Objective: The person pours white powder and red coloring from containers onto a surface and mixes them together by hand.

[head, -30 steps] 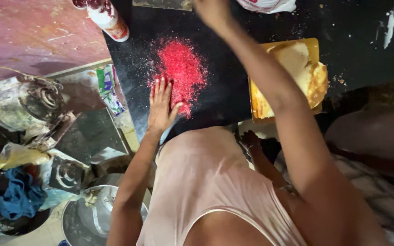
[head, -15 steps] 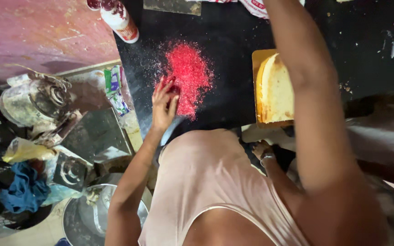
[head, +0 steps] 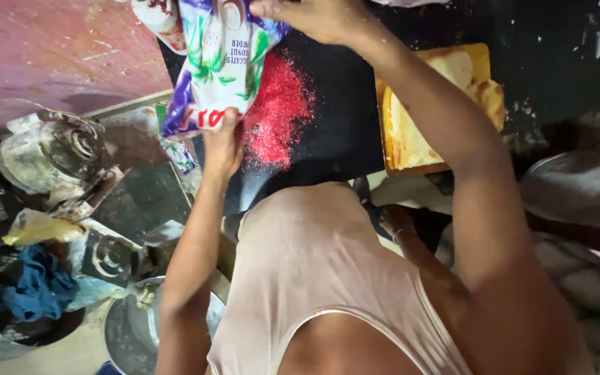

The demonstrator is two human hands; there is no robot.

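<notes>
Soft, light, crinkly printed pouch [head: 220, 59], likely slippery: left hand [head: 222, 142] grasps its lower edge, right hand [head: 317, 17] grips its top.

My packet [head: 220, 62] runs off the top edge, hiding part of the red powder [head: 279, 111] beneath it. My right hand [head: 314, 17] above the powder is cropped there too.

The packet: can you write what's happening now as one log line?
left hand: grips packet bottom edge | right hand: holds packet top | packet: over red powder on black board | bread: yellow board, right
</notes>
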